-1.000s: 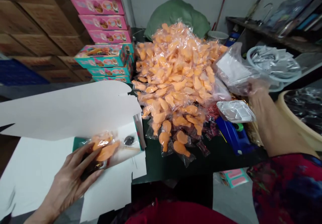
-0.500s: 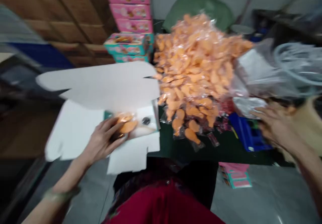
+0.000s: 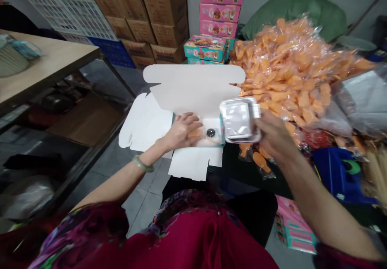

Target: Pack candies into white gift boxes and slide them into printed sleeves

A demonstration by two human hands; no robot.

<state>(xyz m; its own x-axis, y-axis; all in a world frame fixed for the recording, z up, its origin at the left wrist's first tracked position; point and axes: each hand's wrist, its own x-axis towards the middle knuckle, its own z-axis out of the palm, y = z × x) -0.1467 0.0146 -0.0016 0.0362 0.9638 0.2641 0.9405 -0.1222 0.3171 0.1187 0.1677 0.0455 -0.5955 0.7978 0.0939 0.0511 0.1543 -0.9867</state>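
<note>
An unfolded white carton (image 3: 193, 85) lies in front of me with its flaps spread. Inside it are a small round black item (image 3: 211, 132) and orange pieces in clear wrap (image 3: 197, 133). My left hand (image 3: 183, 132) rests over the orange pieces, fingers stretched and slightly apart, partly hiding them. Pinched by its edge in my right hand (image 3: 273, 134) is a square silver foil tray (image 3: 238, 120), tilted above the carton's right end. Whether it is one tray or a nested stack, I cannot tell.
A large heap of bagged orange spoon-shaped pieces (image 3: 290, 71) lies to the right. Pink boxes (image 3: 222, 11) and teal boxes (image 3: 205, 51) stand behind. On the right sits a blue bin (image 3: 332, 176). A wooden table (image 3: 66, 55) and brown cartons (image 3: 163, 7) are leftward.
My right hand has come from the far right to the carton, bringing the foil tray. The left hand stays in the carton, its fingers flatter. The view has swung left.
</note>
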